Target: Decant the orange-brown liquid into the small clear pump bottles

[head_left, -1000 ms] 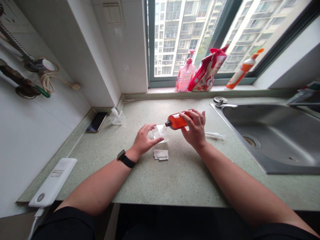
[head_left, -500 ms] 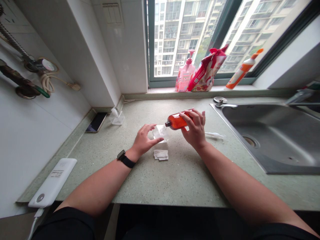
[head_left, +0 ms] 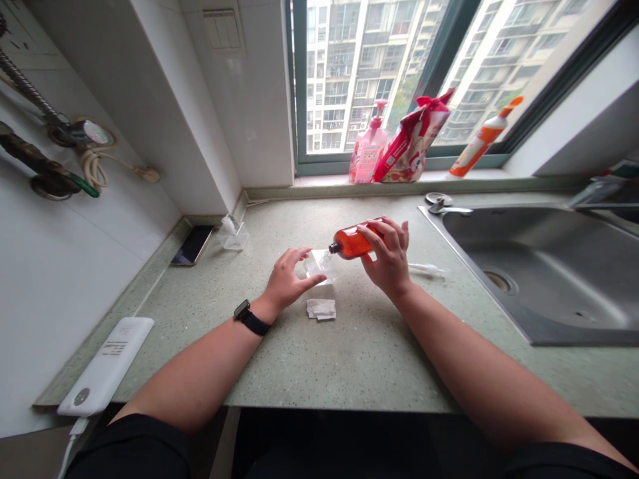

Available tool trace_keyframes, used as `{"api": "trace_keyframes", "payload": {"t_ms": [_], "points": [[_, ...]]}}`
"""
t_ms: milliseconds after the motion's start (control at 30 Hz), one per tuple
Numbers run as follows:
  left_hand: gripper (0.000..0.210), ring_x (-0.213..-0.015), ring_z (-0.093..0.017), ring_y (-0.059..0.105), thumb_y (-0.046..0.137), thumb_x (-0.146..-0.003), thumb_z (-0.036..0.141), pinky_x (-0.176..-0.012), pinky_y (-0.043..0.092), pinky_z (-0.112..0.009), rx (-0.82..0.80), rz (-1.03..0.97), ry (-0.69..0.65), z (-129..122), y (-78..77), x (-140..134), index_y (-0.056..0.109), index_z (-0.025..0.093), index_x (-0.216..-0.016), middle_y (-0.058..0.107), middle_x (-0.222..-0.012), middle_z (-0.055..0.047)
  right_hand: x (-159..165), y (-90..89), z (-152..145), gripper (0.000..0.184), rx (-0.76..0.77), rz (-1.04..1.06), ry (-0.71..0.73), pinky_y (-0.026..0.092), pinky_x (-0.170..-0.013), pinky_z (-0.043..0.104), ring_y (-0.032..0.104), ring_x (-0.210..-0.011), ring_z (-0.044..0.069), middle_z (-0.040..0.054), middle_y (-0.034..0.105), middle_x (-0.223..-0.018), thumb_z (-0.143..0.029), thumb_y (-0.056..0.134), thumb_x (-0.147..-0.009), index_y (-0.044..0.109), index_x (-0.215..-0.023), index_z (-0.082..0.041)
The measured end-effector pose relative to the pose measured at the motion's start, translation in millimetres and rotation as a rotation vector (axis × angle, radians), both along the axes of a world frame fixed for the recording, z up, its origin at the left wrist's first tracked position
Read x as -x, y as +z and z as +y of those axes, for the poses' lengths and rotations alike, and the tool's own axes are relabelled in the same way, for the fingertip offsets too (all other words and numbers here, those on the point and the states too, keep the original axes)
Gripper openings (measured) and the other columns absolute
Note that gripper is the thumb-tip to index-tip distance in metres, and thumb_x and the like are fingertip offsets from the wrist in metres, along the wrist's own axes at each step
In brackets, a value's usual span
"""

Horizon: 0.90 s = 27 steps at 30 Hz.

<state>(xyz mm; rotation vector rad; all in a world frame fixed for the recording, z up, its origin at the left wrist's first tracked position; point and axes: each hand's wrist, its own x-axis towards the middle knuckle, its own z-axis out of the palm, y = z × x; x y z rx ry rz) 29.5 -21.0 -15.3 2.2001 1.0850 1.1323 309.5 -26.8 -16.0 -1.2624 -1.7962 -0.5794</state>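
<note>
My right hand point(head_left: 388, 256) is wrapped round an orange-red bottle point(head_left: 352, 242), tipped on its side with its dark, uncapped neck pointing left. That neck sits just over a small clear container point(head_left: 319, 265) on the counter. With thumb and fingers on either side, my left hand point(head_left: 289, 276) grips the container. Whether liquid is flowing is too fine to make out. A folded white tissue point(head_left: 321, 309) lies in front of the container. Behind my left hand, near the wall, stands a clear square bottle with a pump top point(head_left: 233, 234).
A phone point(head_left: 192, 245) lies by the left wall, and a white power bank point(head_left: 107, 366) with a cable is at the front left. The steel sink point(head_left: 549, 266) is on the right. A pink pump bottle point(head_left: 368, 153), a red bag point(head_left: 414, 143) and an orange-white bottle point(head_left: 482, 143) line the sill.
</note>
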Motion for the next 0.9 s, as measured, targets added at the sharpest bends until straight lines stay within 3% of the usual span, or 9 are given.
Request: {"api": "trace_keyframes", "payload": {"t_ms": [233, 900], "points": [[0.066, -0.109, -0.028, 0.071, 0.086, -0.084, 0.057, -0.099, 0.058, -0.046, -0.007, 0.002, -0.002, 0.0, -0.8, 0.2, 0.064, 0.022, -0.136, 0.071, -0.12, -0.01, -0.9, 0.6, 0.6, 0.07, -0.034, -0.021, 0.004, 0.023, -0.13, 0.072, 0.049, -0.146, 0.035, 0.0064, 0.061, -0.14, -0.009, 0.066, -0.087, 0.051, -0.149, -0.039], [0.065, -0.108, -0.028, 0.071, 0.086, -0.084, 0.057, -0.1, 0.057, -0.047, 0.002, -0.01, -0.007, 0.7, -0.5, -0.2, 0.065, 0.023, -0.135, 0.071, -0.12, -0.01, -1.3, -0.2, 1.2, 0.081, -0.018, -0.031, -0.006, 0.022, -0.131, 0.07, 0.049, -0.146, 0.035, 0.0047, 0.06, -0.144, -0.009, 0.067, -0.086, 0.045, -0.155, -0.043]]}}
